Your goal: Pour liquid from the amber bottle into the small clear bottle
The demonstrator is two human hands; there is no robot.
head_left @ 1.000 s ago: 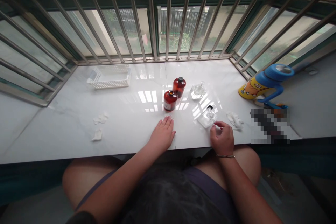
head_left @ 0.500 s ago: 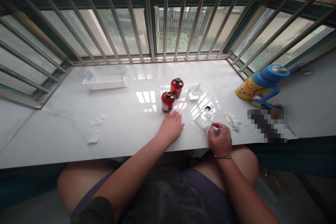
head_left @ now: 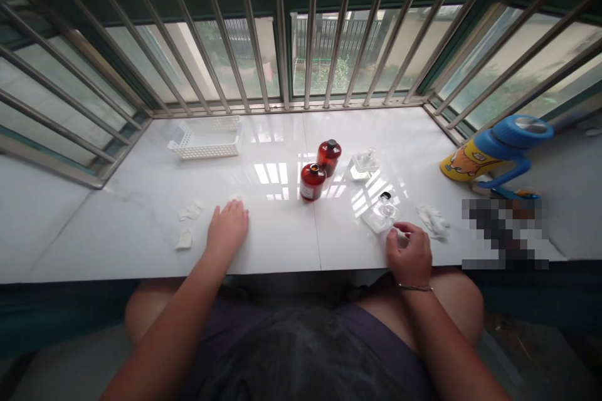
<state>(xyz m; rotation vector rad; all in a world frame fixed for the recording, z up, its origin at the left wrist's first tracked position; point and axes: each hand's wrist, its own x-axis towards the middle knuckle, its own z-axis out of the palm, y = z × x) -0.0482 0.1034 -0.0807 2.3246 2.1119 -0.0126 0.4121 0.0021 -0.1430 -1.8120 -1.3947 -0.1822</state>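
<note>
My left hand point(head_left: 228, 229) lies palm down on the white tabletop, fingers stretched out. A bit of something white, perhaps tissue, peeks out at its fingertips; what is under the palm is hidden. To its left are two pieces of crumpled white tissue point(head_left: 183, 239). My right hand point(head_left: 409, 249) rests at the front with loosely curled fingers and a gap between thumb and forefinger. Its fingertips are close by a clear glass bottle point(head_left: 380, 215); whether they touch cannot be made out. Two amber bottles, one open-necked point(head_left: 312, 185) and one black-capped point(head_left: 330, 156), stand between the hands, farther back.
A white perforated basket point(head_left: 207, 149) sits at the back left. Behind the glass bottle is a small clear glass container point(head_left: 365, 166). Crumpled tissue point(head_left: 433, 222) lies right of my right hand. A blue and yellow flask point(head_left: 489, 149) stands far right. Metal bars point(head_left: 308, 56) line the window.
My left hand has slid left across the tabletop, away from the amber bottles and towards the tissue pieces. My right hand keeps its place by the glass bottle. The view has shifted slightly.
</note>
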